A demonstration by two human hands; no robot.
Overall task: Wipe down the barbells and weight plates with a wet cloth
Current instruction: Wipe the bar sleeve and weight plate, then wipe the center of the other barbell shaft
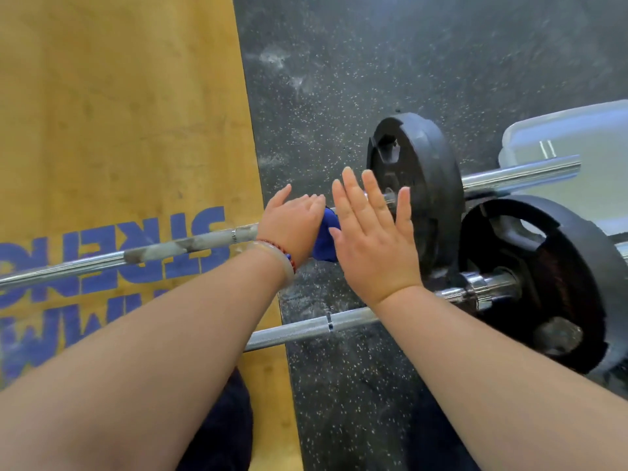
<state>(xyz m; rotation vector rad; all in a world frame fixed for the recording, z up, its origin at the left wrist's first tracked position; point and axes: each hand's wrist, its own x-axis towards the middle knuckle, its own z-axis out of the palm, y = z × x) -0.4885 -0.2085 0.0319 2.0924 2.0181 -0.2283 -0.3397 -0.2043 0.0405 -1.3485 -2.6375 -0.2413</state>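
Note:
Two chrome barbells lie across the floor. On the far barbell [176,246], whose shaft carries chalk smears, my left hand [292,222] grips a blue cloth [327,237] wrapped round the shaft. My right hand [373,239] hovers just right of the cloth with straight, spread fingers, holding nothing, in front of the far bar's black weight plate [428,185]. The near barbell [306,329] runs under my right wrist and carries a second black weight plate [557,283] at the right.
A yellow wooden platform [119,130] with blue lettering covers the left. Black speckled rubber flooring [373,62] lies beneath the plates. A pale plastic tub [571,137] stands at the right behind the far bar's sleeve. My dark-trousered leg shows at the bottom.

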